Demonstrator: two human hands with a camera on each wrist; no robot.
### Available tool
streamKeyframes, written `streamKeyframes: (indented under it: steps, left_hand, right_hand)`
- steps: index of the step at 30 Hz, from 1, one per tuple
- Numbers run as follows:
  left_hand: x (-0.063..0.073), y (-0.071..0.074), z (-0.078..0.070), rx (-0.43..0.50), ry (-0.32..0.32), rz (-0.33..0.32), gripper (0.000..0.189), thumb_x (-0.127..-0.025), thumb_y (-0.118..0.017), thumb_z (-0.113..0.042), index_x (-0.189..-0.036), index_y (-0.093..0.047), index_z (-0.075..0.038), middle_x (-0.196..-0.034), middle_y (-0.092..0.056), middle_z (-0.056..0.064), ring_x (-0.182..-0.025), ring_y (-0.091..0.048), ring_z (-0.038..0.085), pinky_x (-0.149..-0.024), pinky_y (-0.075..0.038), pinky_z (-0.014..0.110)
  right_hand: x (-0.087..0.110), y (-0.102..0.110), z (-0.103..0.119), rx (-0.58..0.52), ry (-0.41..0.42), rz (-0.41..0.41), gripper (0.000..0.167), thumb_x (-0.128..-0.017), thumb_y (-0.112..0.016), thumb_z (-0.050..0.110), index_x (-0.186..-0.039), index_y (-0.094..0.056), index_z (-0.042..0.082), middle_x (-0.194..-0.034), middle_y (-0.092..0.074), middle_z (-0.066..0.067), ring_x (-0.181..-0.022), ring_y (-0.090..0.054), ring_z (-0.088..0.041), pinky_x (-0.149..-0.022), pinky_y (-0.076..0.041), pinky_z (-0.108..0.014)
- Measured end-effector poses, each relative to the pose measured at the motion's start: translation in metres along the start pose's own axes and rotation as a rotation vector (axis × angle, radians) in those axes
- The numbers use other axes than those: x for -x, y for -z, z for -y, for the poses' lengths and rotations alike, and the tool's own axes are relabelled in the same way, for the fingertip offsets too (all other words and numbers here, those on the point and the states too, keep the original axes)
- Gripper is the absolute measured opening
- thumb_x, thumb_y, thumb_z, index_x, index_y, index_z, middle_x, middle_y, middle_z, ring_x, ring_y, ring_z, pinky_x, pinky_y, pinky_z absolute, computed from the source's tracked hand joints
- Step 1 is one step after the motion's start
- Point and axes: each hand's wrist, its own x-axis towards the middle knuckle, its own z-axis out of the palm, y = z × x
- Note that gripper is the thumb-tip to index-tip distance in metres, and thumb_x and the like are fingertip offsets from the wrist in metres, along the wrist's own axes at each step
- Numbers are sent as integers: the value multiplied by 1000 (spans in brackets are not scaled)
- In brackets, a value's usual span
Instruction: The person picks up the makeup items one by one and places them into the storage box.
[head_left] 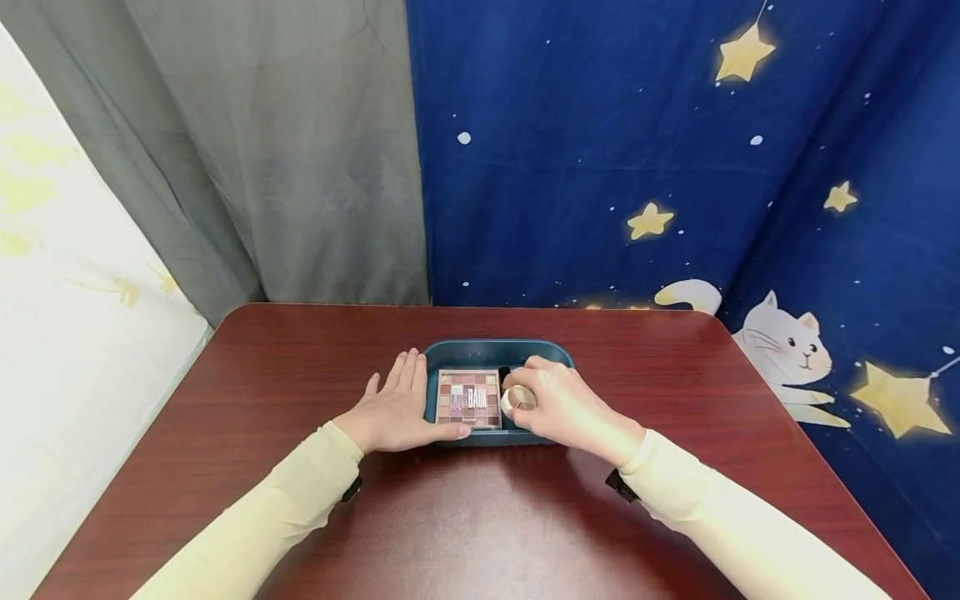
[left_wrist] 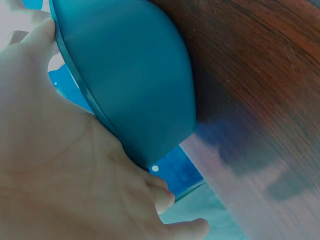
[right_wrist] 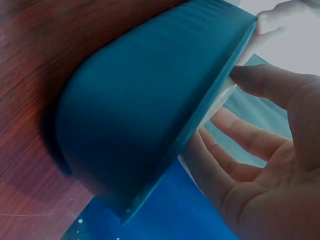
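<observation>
A blue-teal plastic tub (head_left: pixel 491 348) stands on the table with an eyeshadow palette (head_left: pixel 468 400) lying inside it. The palette has a grid of pink and brown squares and the printed word "BACK". My left hand (head_left: pixel 397 414) rests along the tub's left side, fingers straight and thumb over the near rim. On the right, my right hand (head_left: pixel 566 404) holds a small round item (head_left: pixel 519 400) with a white edge and tan top between thumb and fingers, over the tub's right part. Behind it, a small black thing (head_left: pixel 504 375) shows beside the palette. The tub's right end is hidden.
The reddish-brown wooden table (head_left: pixel 480 525) has rounded far corners. Behind its far edge hang a grey curtain (head_left: pixel 300 167) and a dark blue curtain (head_left: pixel 540 192) with stars and a white cat. A white curtain (head_left: pixel 67 292) hangs at the left.
</observation>
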Motion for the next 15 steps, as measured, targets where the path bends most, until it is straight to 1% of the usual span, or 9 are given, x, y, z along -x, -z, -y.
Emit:
streamKeyframes:
  steps: [4,7,15]
  left_hand:
    - [-1,-1,0,-2,-2,-4,138,-72,-52,-92,-159,-5,5,-166,-1,22,-153,-4,37,-114,-12,68]
    - [0,-1,0,-2,-4,-5,138,-72,-53,-91,-159,-5,5,-166,-1,22,-153,-4,37,-114,-12,68]
    - [1,-1,0,-12,-5,-6,137,-73,-52,-91,-159,-5,4,-166,-2,22,-153,-4,37,-114,-12,68]
  right_hand:
    - [-2,-2,-4,18,-10,38,20,-81,-81,19,-100,-76,17,-89,-61,1,-74,-51,-9,-61,-47,-29]
    - [-4,-3,-8,33,-20,69,19,-81,-81,21,-99,-76,16,-90,-61,0,-72,-51,-10,-61,-47,-29]
    - [-7,-8,-15,80,-11,106,15,-79,-80,23,-91,-74,15,-90,-63,-2,-79,-54,-13,-66,-49,-34]
